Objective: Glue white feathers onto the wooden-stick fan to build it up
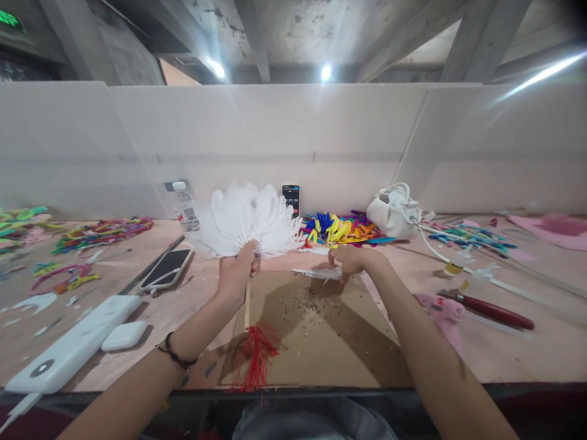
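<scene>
My left hand (pixel 237 273) is closed around the base of a white feather fan (pixel 247 221), held upright above the table. The fan's thin wooden handle (pixel 247 305) hangs below my fist and ends in a red tassel (pixel 255 357). My right hand (pixel 347 260) rests knuckles-up on the table to the right, its fingers curled on a loose white feather (pixel 316 273). Both hands are over a brown cardboard sheet (pixel 321 342) dusted with dark crumbs.
A pile of coloured feathers (pixel 342 228) and a white handbag (pixel 393 211) lie behind my right hand. A phone (pixel 290 198) leans on the white partition. Another phone (pixel 167 267), a power bank (pixel 68 351), an earbud case (pixel 123 335), a water bottle (pixel 184 208) sit left; red-handled scissors (pixel 493 310) right.
</scene>
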Demonstrator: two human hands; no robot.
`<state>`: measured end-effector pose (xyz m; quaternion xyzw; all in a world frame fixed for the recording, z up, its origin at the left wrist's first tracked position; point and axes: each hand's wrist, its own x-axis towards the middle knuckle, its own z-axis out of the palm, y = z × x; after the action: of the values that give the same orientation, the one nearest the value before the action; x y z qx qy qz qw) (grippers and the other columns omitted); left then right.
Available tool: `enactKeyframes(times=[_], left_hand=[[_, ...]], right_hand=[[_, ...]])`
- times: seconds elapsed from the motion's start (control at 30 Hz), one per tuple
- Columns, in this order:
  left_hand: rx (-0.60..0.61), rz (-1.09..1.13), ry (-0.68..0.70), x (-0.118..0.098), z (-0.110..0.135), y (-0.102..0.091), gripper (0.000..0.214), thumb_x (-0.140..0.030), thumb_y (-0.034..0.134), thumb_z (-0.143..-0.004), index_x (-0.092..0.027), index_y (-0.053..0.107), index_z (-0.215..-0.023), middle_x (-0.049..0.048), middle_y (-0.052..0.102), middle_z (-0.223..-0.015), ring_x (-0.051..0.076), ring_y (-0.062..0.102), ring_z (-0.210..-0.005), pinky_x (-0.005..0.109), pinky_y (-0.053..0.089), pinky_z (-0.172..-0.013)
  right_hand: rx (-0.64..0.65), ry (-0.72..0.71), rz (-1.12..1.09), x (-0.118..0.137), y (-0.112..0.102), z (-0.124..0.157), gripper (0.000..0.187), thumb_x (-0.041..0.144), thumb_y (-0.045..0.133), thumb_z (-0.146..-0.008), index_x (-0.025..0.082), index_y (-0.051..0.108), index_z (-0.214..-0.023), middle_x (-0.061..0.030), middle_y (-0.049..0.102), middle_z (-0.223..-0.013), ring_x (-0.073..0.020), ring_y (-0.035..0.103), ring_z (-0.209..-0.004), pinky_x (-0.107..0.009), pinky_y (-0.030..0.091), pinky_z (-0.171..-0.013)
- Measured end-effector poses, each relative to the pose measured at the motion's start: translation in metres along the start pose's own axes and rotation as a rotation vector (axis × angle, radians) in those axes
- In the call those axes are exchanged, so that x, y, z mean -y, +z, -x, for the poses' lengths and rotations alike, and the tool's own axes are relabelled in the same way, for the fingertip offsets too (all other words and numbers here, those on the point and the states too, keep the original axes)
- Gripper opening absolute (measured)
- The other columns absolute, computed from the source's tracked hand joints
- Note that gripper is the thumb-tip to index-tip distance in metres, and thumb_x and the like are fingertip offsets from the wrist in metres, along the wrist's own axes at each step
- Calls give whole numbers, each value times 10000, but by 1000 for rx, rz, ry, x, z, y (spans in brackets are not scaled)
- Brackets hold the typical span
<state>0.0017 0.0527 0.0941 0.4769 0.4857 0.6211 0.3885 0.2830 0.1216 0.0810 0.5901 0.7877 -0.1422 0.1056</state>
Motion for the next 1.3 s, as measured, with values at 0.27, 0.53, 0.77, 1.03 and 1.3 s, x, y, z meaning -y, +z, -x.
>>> enactKeyframes(times=[0.27,0.53,0.77,1.03,1.3], left_hand=[[5,103,-33,2,-1,3,418,-434,753,-805,-218,481,-572,-76,430,-431,58,336,-360,188,228,-342],[18,189,-32,13,-5,3,393,-403,817,-697,-209,494,-584,-50,493,-486,74,441,-435,153,258,-350],[-9,146,-36,27,-10,5,402,-475,735,-784,-213,498,-593,-68,473,-447,60,385,-356,171,221,-351],[20,23,-96,28,-2,3,514,-518,756,-811,-179,525,-502,-25,529,-462,48,404,-342,195,223,-376],[267,54,-209,25,4,8,595,-721,768,-720,-146,653,-624,-25,516,-485,58,367,-382,198,180,-379]], right_hand=[[-206,-66,-64,6,-11,5,199,339,694,-1012,162,712,-1102,-65,724,-1152,-218,706,-1025,-425,600,-916],[-666,13,-196,14,-22,15,240,400,662,-1021,175,709,-954,-35,729,-966,-199,696,-920,-411,564,-906],[-945,-123,-533,17,-24,20,266,424,649,-922,200,664,-779,-70,742,-813,-255,713,-847,-380,510,-828],[-861,-406,-1001,18,-24,22,305,448,773,-737,227,633,-894,-10,707,-803,-210,702,-758,-328,578,-692],[-798,-522,-1159,40,-23,28,348,354,786,-754,231,644,-1047,11,681,-852,-165,681,-716,-289,588,-639]])
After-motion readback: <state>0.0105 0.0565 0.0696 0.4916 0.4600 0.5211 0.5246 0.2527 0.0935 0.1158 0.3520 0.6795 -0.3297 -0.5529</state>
